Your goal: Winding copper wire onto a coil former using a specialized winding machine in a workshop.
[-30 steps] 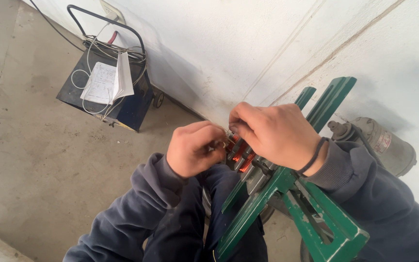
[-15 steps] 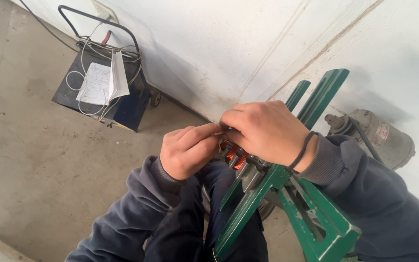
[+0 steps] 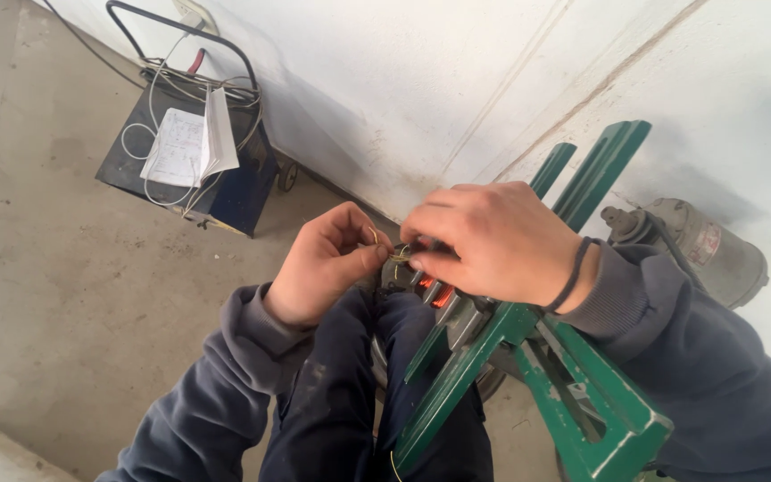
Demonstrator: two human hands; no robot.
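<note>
My left hand [image 3: 325, 264] pinches a thin yellowish wire [image 3: 396, 255] between thumb and fingers. My right hand [image 3: 493, 239] reaches over from the right and grips the same wire at its fingertips, a dark band around its wrist. Under both hands sits a round metal motor part [image 3: 457, 317] with copper-orange windings, mostly hidden by the hands. It rests in a green metal frame [image 3: 528, 348] that slants up toward the wall. My knees in dark trousers [image 3: 350, 402] are below the hands.
A dark blue wheeled machine [image 3: 225, 183] with a black handle, coiled white cables and an open paper booklet [image 3: 191, 143] stands at the back left on the concrete floor [image 3: 55, 268]. A grey electric motor [image 3: 698, 245] lies by the white wall [image 3: 421, 80] at right.
Both hands stayed together over the motor part while their fingertips shifted along the wire. The view has moved a little.
</note>
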